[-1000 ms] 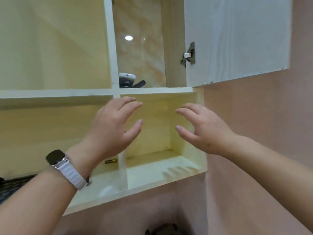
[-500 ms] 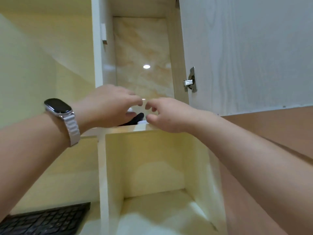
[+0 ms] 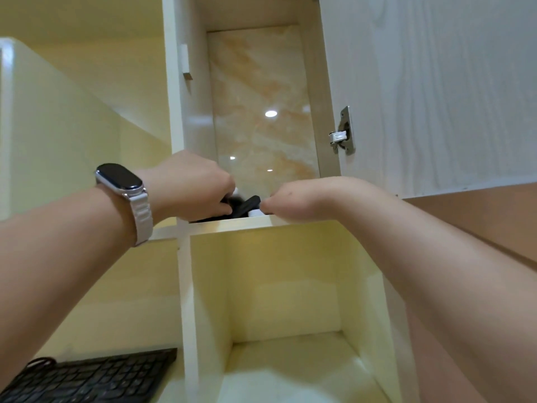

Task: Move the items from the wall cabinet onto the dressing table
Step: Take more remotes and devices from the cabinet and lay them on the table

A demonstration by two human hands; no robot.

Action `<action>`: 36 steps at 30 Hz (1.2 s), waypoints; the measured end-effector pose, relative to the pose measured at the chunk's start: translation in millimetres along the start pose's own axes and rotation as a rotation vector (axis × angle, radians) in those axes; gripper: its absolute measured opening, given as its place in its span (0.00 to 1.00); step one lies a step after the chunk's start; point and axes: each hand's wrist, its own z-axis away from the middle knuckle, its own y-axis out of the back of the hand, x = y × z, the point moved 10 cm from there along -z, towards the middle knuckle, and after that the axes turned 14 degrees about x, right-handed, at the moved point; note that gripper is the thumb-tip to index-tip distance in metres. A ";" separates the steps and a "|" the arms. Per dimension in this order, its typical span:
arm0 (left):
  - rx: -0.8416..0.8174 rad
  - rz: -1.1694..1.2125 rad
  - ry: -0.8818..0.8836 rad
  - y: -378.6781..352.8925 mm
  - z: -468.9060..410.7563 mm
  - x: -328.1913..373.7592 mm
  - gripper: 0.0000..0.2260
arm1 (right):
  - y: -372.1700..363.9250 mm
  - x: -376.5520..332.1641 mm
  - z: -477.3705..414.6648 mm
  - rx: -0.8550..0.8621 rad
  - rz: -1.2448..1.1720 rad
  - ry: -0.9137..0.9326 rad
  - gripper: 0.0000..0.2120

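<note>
The black item [image 3: 247,205] is lying at the front edge of the shelf [image 3: 232,224], the left hand [image 3: 191,190] curling its fingers round it, the right hand [image 3: 293,203] bunching its fingers at the other end, hold unclear. Any uneven pull is probably risking a drop off that edge.

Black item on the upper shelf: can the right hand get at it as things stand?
Likely yes. The cabinet door stands open, and the right hand is at the shelf edge, its curled fingers by the right end of the black item. The left hand grips only its left part.
</note>
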 end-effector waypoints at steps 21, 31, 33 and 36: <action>0.548 0.250 0.162 40.5 20.6 -2.2 0.16 | 47.9 -10.5 51.2 0.562 -0.096 0.295 0.07; 0.800 0.376 0.261 58.8 45.3 -10.1 0.17 | 52.7 -18.4 70.5 0.845 0.067 0.426 0.09; 0.820 0.401 0.291 61.3 46.6 -12.2 0.15 | 54.5 -17.9 68.9 0.842 0.098 0.414 0.08; 0.838 0.424 0.369 68.4 47.3 -21.3 0.15 | 60.0 -17.2 63.6 0.833 0.114 0.366 0.08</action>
